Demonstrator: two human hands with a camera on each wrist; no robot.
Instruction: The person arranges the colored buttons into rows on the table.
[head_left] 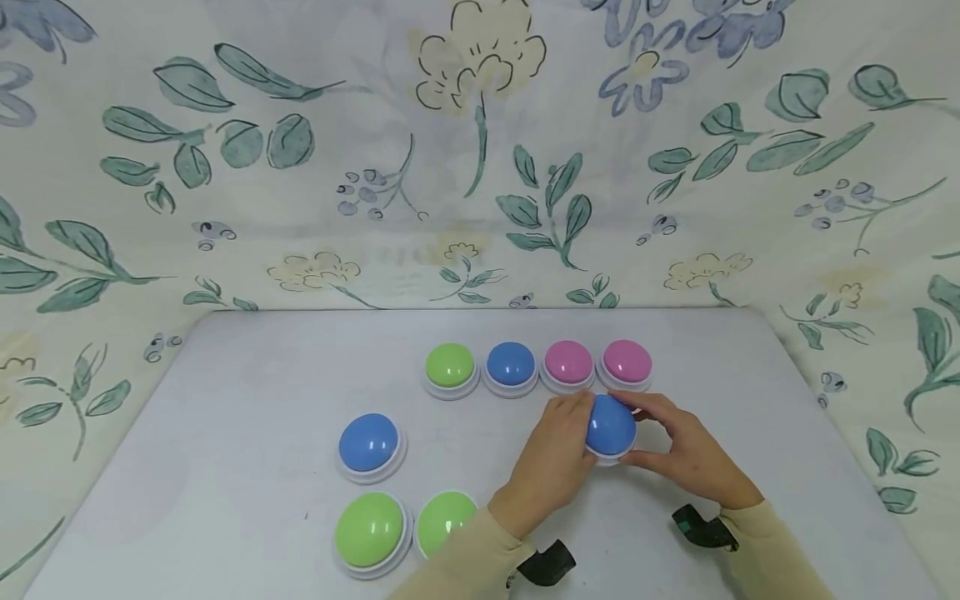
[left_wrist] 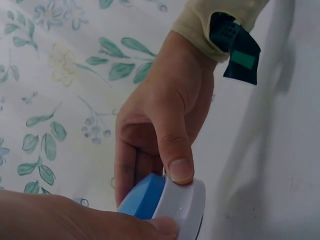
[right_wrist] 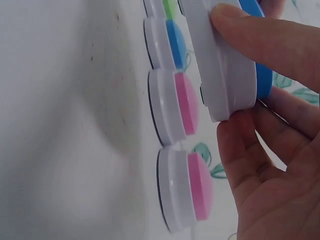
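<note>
Both hands hold one blue push button (head_left: 611, 425) with a white round base. My left hand (head_left: 551, 454) grips its left side, and my right hand (head_left: 686, 450) pinches its right side between thumb and fingers. In the right wrist view the white base (right_wrist: 225, 65) stands off the table, tilted, with the right thumb (right_wrist: 235, 15) on it. The left wrist view shows the right hand (left_wrist: 165, 110) across the button from the left thumb. Just behind the held button stand two pink buttons (head_left: 568, 362), side by side.
Left of the pink buttons, the back row continues with a blue button (head_left: 511, 363) and a green button (head_left: 449, 367). Another blue button (head_left: 368, 443) stands at left, with two green buttons (head_left: 369, 530) nearer, one partly behind the left sleeve. A floral cloth (head_left: 322, 208) rises behind the white table (head_left: 225, 433).
</note>
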